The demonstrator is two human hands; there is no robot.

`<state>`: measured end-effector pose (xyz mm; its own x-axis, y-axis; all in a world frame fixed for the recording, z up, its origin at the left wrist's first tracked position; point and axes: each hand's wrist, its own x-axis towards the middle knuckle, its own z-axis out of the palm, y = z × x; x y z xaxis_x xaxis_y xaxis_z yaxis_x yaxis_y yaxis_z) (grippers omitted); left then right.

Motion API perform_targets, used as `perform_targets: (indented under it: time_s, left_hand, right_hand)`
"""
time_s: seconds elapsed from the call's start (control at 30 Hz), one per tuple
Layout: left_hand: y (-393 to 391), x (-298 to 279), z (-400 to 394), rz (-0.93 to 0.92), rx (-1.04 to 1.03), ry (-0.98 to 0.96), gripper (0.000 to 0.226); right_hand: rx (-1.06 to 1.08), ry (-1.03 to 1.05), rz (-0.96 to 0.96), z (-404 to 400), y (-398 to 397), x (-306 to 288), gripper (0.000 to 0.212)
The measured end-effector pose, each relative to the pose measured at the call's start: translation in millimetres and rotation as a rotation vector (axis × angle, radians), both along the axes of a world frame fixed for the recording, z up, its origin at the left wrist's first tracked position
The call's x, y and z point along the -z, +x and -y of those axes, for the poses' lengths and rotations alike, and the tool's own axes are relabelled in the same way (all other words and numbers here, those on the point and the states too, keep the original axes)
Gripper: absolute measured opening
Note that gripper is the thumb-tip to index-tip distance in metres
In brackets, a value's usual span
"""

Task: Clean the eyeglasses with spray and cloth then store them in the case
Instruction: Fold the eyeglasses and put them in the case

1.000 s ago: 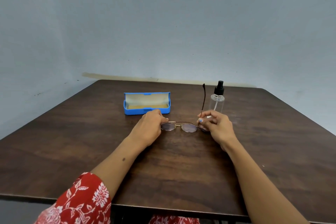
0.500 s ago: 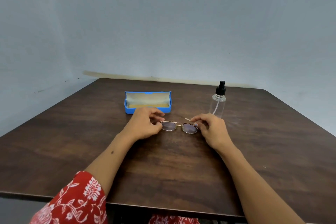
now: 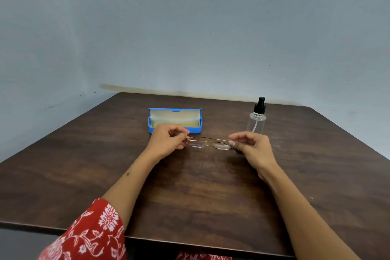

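2 hands | left hand grip pinches eyeglasses | right hand grip likewise

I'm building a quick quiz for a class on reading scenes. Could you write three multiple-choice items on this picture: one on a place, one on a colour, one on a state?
1. Where does the spray bottle stand, seen from the camera?
A. right of the case
B. left of the case
C. inside the case

2. What colour is the eyeglass case?
A. red
B. blue
C. black

3. In what state is the case?
A. shut
B. open, lid up
C. upside down

Answers:
1 A: the bottle stands on the table, apart from the case, to its right.
2 B: its shell is bright blue.
3 B: the lid stands raised, showing the pale lining, while the left hand and right hand hold the eyeglasses in front of it.
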<state>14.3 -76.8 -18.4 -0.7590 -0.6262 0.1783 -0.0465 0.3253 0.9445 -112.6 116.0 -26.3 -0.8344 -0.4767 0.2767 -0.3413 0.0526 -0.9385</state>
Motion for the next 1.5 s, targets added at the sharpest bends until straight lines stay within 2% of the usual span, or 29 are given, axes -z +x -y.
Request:
perform_targets:
  time_s: [0.07,0.13,0.3,0.4,0.6,0.73,0.83,0.9,1.03,1.2,1.5]
  left_hand:
    - [1.3,-5.5,-1.4,-0.063,-0.002,0.234,0.015]
    - [3.1,-10.5,-2.1,-0.121,-0.010,0.384,0.018]
    - [6.8,-15.4,-1.1,-0.205,0.044,0.549,0.009]
    - [6.9,-15.4,-1.3,-0.199,0.053,0.572,0.004]
    - [6.6,-15.2,5.3,-0.261,-0.046,0.642,0.007]
    - [7.5,-17.8,10.3,-0.312,-0.101,0.648,0.010]
    - [6.4,-17.6,14.5,-0.380,-0.170,0.614,0.006]
    - [5.7,-17.1,17.9,-0.406,-0.212,0.564,0.006]
    - [3.5,-10.5,28.7,-0.359,-0.348,0.346,0.011]
    - [2.2,-3.8,45.2,-0.178,-0.558,-0.056,0.009]
    - [-5.6,2.5,70.0,-0.067,-0.537,-0.247,0.013]
  right_hand:
    - [-0.043,-0.112,0.180,-1.4,2.6,-4.0,0.019]
    - [-0.076,-0.183,0.327,-2.5,4.9,-7.9,0.017]
    - [-0.130,-0.184,0.466,-3.3,6.3,-12.7,0.016]
    - [-0.153,-0.244,0.536,-2.7,6.7,-13.7,0.016]
    - [-0.214,-0.312,0.569,14.3,11.9,-11.0,0.022]
    - [-0.188,-0.279,0.410,29.5,11.1,-12.1,0.022]
    - [-0.090,-0.184,0.245,47.9,5.8,-12.2,0.014]
    - [0.047,-0.094,0.070,63.8,2.5,-8.6,0.015]
    - [0.186,0.037,-0.128,86.5,7.3,-4.3,0.019]
    - [0.200,0.127,-0.188,108.2,4.4,1.6,0.019]
    - [0.199,0.189,-0.224,132.5,-7.8,2.4,0.022]
